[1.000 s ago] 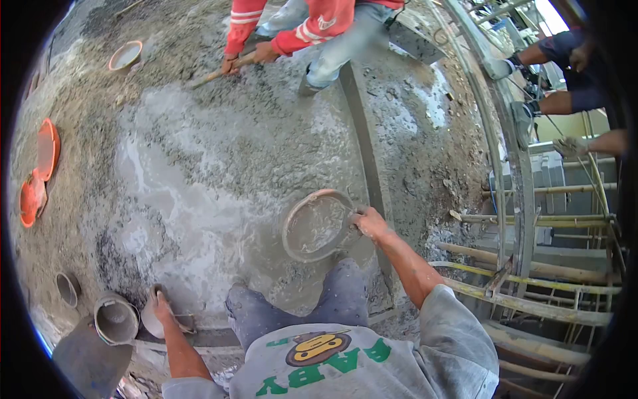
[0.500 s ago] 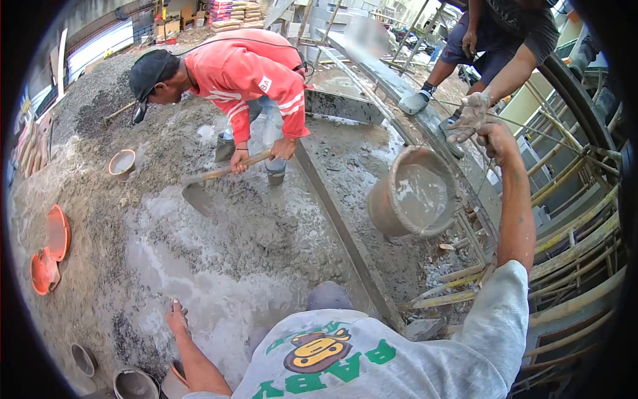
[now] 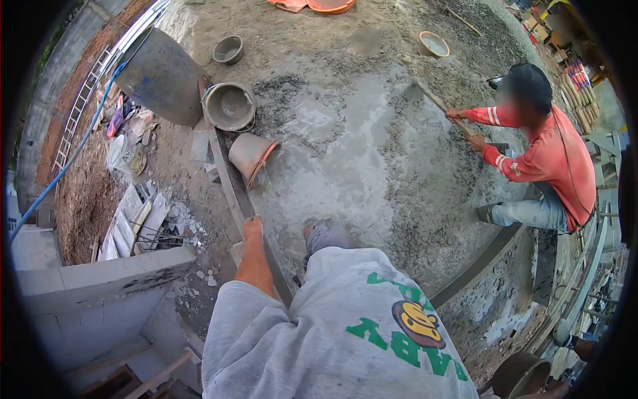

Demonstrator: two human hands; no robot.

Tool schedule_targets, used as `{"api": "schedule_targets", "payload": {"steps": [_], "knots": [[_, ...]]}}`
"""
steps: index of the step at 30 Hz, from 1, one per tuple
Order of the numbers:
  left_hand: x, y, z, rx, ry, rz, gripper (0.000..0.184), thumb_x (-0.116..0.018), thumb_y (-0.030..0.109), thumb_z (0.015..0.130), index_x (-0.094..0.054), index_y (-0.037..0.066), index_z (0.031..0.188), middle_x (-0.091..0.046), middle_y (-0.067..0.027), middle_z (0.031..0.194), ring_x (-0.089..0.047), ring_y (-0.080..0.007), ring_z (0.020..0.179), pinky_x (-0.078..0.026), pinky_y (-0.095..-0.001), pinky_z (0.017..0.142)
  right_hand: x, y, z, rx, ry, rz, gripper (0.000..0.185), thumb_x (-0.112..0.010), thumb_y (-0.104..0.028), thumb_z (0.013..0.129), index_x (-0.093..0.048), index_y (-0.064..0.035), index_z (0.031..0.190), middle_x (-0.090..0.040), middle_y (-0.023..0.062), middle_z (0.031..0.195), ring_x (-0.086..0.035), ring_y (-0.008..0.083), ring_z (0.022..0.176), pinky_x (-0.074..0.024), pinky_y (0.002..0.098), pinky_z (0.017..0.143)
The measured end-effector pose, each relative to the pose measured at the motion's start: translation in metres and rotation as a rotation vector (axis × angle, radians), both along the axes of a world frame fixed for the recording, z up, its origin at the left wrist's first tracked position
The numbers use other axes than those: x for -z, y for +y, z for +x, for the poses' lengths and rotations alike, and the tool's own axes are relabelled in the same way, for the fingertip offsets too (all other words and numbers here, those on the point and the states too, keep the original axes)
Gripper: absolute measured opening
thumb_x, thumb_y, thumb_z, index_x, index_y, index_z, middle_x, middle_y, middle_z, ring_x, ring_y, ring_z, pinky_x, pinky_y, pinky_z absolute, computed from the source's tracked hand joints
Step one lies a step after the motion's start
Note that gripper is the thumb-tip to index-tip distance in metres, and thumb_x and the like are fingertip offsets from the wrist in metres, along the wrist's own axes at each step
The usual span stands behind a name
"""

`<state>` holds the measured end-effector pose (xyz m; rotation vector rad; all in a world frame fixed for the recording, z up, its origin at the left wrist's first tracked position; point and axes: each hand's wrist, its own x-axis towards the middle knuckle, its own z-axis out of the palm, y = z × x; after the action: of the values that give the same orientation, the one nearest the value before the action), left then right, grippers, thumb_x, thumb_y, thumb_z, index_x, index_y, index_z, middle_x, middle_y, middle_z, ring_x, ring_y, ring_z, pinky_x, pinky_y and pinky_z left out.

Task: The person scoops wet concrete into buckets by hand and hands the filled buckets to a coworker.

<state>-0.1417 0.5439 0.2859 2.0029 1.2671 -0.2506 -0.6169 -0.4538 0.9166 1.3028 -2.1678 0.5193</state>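
Note:
My left hand (image 3: 252,227) hangs low beside a long narrow board (image 3: 229,183) that edges the wet cement. Seen from the back, its fingers look curled in, and nothing shows in them. Just beyond it a grey bucket with an orange rim (image 3: 252,158) lies tilted on the mix. Another bucket (image 3: 229,106) stands upright behind that one, against a tall drum (image 3: 159,78). My right hand is out of sight. A dark bucket (image 3: 520,374) shows at the bottom right edge; whether my right hand touches it is hidden.
At right, a co-worker in a red sweatshirt (image 3: 571,159) bends over the mix with a long-handled tool (image 3: 435,100). A concrete wall (image 3: 106,269) borders a sunken space at left, near broken slabs (image 3: 136,223). A blue hose (image 3: 80,146) runs to the drum.
My view has swung left, so the drum and nearby buckets now show. The cement-filled bucket beside my raised right hand left the middle of view. My left hand is now beside the board.

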Motion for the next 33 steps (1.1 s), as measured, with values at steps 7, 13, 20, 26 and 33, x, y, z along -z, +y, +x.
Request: {"api": "schedule_targets", "payload": {"steps": [7, 13, 20, 26, 33], "knots": [[-0.007, -0.05, -0.02, 0.179, 0.244, 0.022, 0.045, -0.063, 0.041, 0.075, -0.064, 0.005, 0.1, -0.062, -0.0191, 0.103, -0.058, -0.036, 0.099, -0.044, -0.0415, 0.087, 0.245, 0.199, 0.305, -1.084, 0.124, 0.79, 0.043, -0.055, -0.025, 0.078, -0.056, 0.0043, 0.109, -0.059, 0.0246, 0.106, -0.056, 0.0328, 0.099, -0.0411, 0.0373, 0.086], [0.052, -0.052, 0.103, 0.019, 0.153, 0.093, 0.05, -0.067, 0.044, 0.071, -0.063, 0.002, 0.1, -0.061, -0.0237, 0.101, -0.057, -0.0385, 0.099, -0.044, -0.0433, 0.086, 0.389, 0.459, 0.458, -1.279, 0.246, 1.702, 0.036, -0.063, -0.018, 0.076, -0.056, -0.0003, 0.107, -0.061, 0.0152, 0.101, -0.06, 0.0248, 0.089, -0.0479, 0.0343, 0.077], [0.257, -0.013, 0.192, -0.214, -0.236, -0.103, 0.036, -0.066, 0.032, 0.077, -0.06, -0.003, 0.085, -0.063, -0.0161, 0.08, -0.06, -0.0299, 0.074, -0.048, -0.0383, 0.068, 0.494, 0.565, 0.572, -1.213, -0.089, 1.989, 0.028, -0.059, -0.012, 0.082, -0.056, 0.0008, 0.106, -0.061, 0.0114, 0.096, -0.059, 0.0183, 0.089, -0.0461, 0.0309, 0.079], [0.173, -0.035, 0.265, -0.5, -0.213, -0.461, 0.035, -0.058, 0.03, 0.086, -0.052, 0.0, 0.104, -0.054, -0.0053, 0.072, -0.054, -0.0163, 0.065, -0.049, -0.0348, 0.069, 0.533, 0.54, 0.599, -1.248, 0.325, 1.827, 0.039, -0.063, -0.019, 0.078, -0.054, 0.0026, 0.109, -0.06, 0.0215, 0.099, -0.059, 0.0337, 0.091, -0.0462, 0.0375, 0.082], [-0.031, -0.092, 0.303, -0.437, -0.322, -0.934, 0.023, -0.053, 0.027, 0.088, -0.051, 0.004, 0.09, -0.047, -0.0037, 0.068, -0.058, -0.0208, 0.061, -0.054, -0.0357, 0.06, 0.524, 0.667, 0.679, -2.069, 0.009, 1.663, 0.084, -0.071, -0.021, 0.07, -0.022, -0.0037, 0.136, -0.023, 0.0221, 0.137, -0.025, 0.0412, 0.125, -0.0304, 0.0455, 0.1]]}}
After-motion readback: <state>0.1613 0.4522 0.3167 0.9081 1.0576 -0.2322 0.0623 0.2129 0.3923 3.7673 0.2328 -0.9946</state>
